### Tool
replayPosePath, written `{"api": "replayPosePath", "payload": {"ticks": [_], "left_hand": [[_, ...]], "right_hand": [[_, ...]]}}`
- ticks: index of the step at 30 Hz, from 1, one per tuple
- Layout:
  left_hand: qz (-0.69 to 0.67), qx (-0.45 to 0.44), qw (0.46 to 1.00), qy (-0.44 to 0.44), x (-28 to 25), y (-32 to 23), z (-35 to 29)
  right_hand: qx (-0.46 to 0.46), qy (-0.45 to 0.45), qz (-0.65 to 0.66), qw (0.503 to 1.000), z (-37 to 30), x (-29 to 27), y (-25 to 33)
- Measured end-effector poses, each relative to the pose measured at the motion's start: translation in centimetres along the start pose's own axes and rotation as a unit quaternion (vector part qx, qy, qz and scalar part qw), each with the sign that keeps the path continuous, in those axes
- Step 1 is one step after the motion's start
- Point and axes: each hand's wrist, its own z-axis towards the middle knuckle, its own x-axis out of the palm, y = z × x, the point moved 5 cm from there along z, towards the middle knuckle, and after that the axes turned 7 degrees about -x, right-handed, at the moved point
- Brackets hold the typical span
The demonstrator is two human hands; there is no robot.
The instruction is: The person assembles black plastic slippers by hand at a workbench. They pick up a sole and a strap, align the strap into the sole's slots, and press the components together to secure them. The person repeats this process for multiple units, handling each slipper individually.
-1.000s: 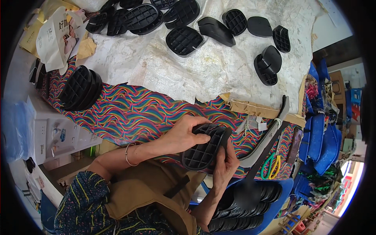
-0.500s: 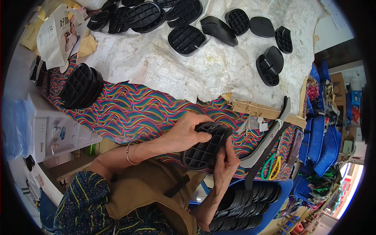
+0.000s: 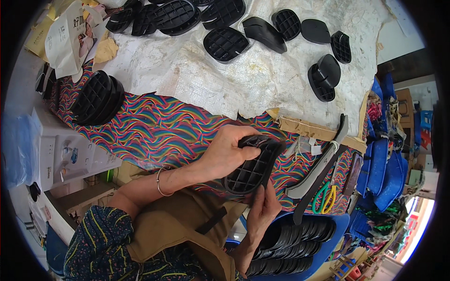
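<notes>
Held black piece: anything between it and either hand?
Nothing visible. The left hand grips the piece directly at its far end, thumb on its gridded face; the right hand meets its near edge. Its underside is hidden.

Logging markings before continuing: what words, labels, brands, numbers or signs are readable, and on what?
White bag: large dark characters, legible but not copied here; smaller print too small.
White box: dark print, too small.
Grey curved strip: small dark mark, too blurred.
Black gridded piece: none visible.
</notes>
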Motion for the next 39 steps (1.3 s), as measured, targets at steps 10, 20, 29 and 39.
{"api": "replayPosePath", "payload": {"ticks": [10,20,29,39], "left_hand": [[-0.027,0.001,1.0,-0.007,0.7,0.2,0.4],[0.004,0.023,0.998,-0.061,1.3,-1.1,-0.7],[-0.106,0.064,0.985,-0.121,2.4,0.6,-2.4],[0.096,0.112,0.983,0.112,0.0,-2.4,-5.9]], "right_hand": [[0.017,-0.043,0.05,0.998,-1.4,0.3,-0.1],[0.059,-0.033,0.124,0.99,-2.0,0.3,0.0],[0.088,-0.069,0.178,0.978,-1.6,-1.0,-0.2],[0.065,0.018,0.098,0.993,-0.2,-5.6,-1.1]]}}
